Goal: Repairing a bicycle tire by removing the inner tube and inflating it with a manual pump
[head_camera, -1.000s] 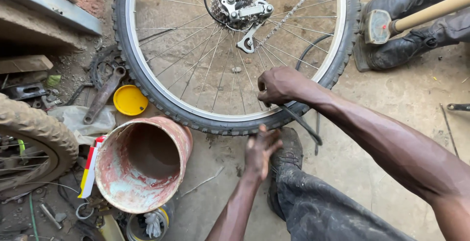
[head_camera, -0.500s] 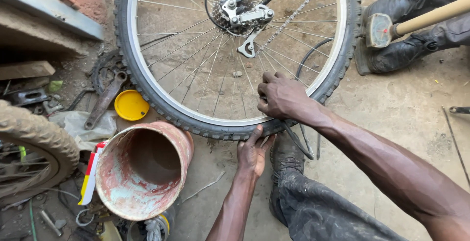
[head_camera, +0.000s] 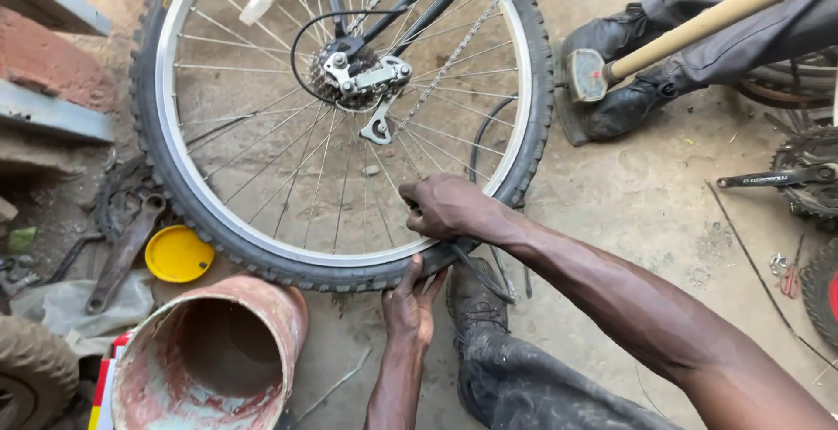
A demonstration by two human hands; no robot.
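Bare forearms — dusty grey trousers (head_camera: pixel 532 386), black shoe (head_camera: pixel 476 303).

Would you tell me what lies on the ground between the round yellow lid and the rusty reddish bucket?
In the head view, nothing: only bare dirt ground separates the round yellow lid from the rusty reddish bucket, just below the bicycle wheel's knobby black tyre.

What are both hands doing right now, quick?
Left hand: open, fingers spread against the tyre at the bottom of the bicycle wheel.
Right hand: closed, gripping at the rim; what it grasps cannot be told.
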